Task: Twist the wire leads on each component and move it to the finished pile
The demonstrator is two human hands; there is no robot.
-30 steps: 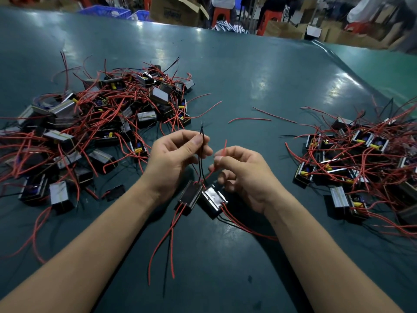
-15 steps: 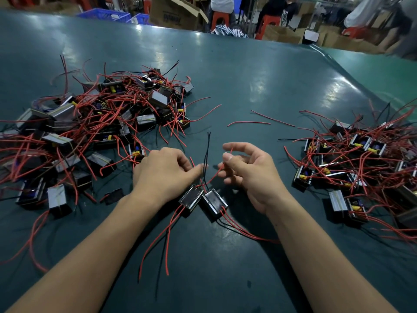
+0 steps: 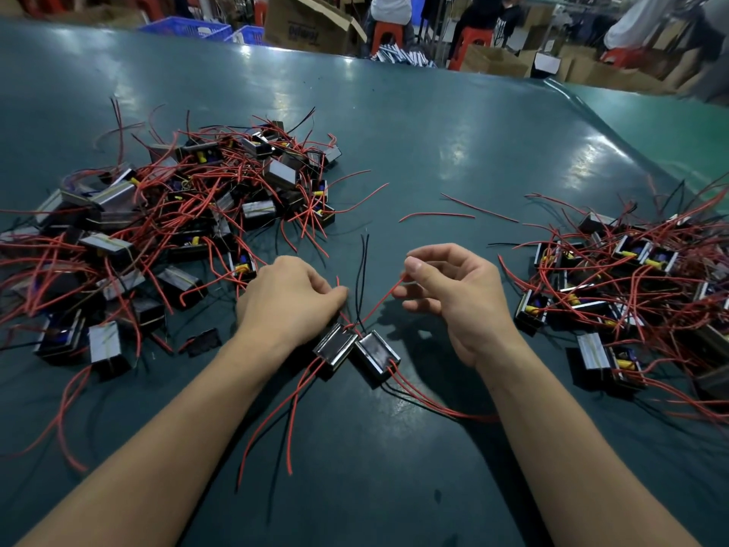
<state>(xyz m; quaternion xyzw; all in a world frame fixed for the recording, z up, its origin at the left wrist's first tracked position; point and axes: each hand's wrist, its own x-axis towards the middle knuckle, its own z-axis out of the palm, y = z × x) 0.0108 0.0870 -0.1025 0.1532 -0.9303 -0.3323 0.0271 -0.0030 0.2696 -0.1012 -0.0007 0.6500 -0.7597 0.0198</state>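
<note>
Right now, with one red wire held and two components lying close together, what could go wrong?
1. The right hand pinches a red lead; pulling hard might drag the two components, which lie touching each other.
2. Their long leads cross near the black leads, so wires of the two parts could get twisted together.
3. The left hand rests beside the left pile; loose wires there may snag.

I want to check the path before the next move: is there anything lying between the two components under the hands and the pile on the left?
Nothing visible blocks it. The two components sit between the left hand and right hand; towards the left pile only a small black piece lies beside the route on the table.
</note>
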